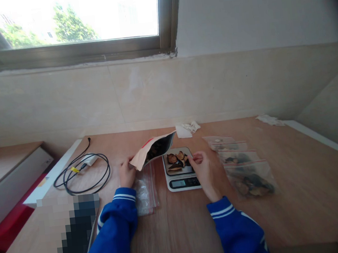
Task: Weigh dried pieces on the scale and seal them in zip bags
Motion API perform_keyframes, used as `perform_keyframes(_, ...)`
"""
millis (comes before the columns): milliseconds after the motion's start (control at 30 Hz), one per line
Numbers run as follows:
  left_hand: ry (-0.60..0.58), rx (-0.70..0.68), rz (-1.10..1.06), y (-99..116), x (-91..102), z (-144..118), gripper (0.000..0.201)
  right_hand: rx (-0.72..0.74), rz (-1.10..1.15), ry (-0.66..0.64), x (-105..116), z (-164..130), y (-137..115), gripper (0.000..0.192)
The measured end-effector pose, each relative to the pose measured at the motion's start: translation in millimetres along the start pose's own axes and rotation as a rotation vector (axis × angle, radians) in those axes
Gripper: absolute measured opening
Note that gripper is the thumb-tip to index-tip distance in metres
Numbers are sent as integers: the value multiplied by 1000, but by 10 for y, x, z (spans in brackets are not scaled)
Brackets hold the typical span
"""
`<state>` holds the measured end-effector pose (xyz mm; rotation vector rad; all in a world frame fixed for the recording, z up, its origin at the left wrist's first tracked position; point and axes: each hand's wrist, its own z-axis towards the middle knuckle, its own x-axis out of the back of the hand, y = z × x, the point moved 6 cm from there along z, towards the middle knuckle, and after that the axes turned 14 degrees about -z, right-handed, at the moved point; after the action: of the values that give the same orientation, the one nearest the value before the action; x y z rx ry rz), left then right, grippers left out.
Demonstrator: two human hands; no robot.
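Note:
My left hand (127,172) is closed on the lower left edge of a pale pouch (143,155). The pouch is tilted, and its dark open mouth faces right, beside the scale. On the white kitchen scale (170,184) lie several dried brown slices (175,164), dark-skinned and pale inside. At the right edge of the scale's plate is my right hand (202,167), with thumb and fingers pinched together over the slices. Whatever may be between those fingertips is too small to make out.
Empty zip bags (146,193) lie under my left wrist. Several filled zip bags (249,178) overlap on the right. A coiled black cable (109,173) and white adapter (90,159) lie at left. Crumpled tissue (191,127) sits by the wall. A pixelated dark object (77,228) is at lower left.

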<state>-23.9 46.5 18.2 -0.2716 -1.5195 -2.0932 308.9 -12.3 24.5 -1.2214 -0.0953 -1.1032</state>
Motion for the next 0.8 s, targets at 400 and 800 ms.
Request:
perform_keyframes(400,7,3,2,11,6,0,40,106,-231,92,104,-11,-165,50)
perform_keyframes(800,-22,-19,4,30,3,7,41,556,243,-205,855,-59,-1420,25)
